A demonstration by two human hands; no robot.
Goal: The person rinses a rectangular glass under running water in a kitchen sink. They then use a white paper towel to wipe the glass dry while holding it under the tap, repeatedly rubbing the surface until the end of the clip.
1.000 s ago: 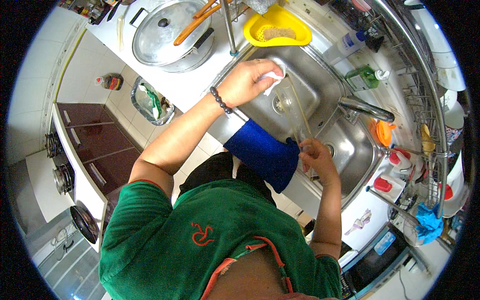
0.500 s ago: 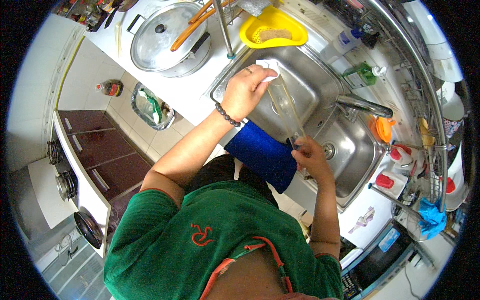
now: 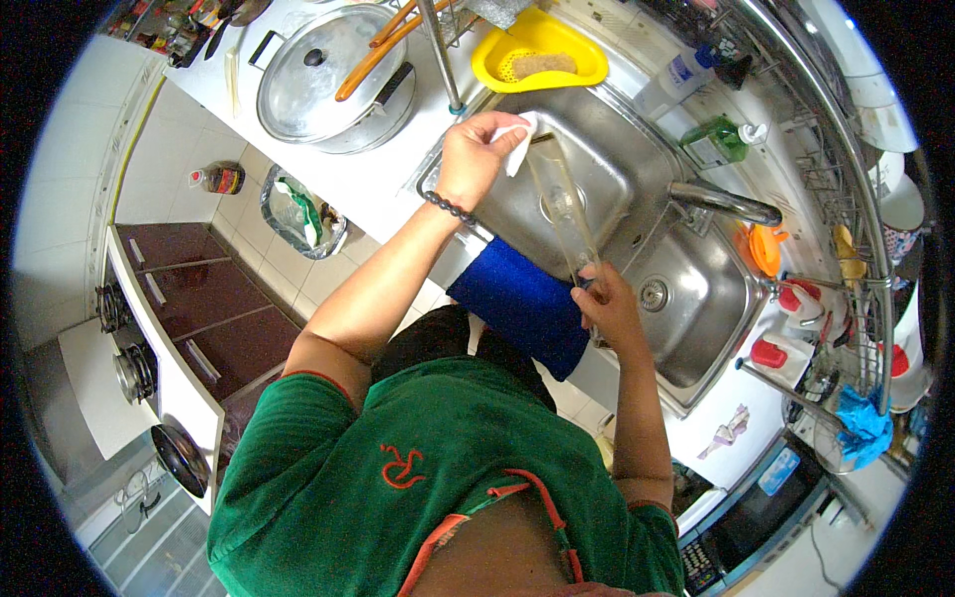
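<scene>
My right hand (image 3: pixel 609 306) grips the lower end of a tall clear glass (image 3: pixel 563 204), which slants up over the steel double sink (image 3: pixel 622 149). My left hand (image 3: pixel 476 154) holds a white cloth (image 3: pixel 518 142) right at the glass's upper end, above the left basin. A blue towel (image 3: pixel 522 310) hangs over the sink's near edge between my arms.
A curved faucet (image 3: pixel 723 203) reaches over the basins, with a green soap bottle (image 3: pixel 720 142) behind it. A yellow strainer basket (image 3: pixel 538 58) and a lidded steel pot (image 3: pixel 333 75) sit on the counter. A wire dish rack (image 3: pixel 856 229) stands at right, and a lined bin (image 3: pixel 303 212) on the floor.
My right hand has shifted slightly left with the glass. My left hand dipped, then came back up with the cloth to the glass's upper end.
</scene>
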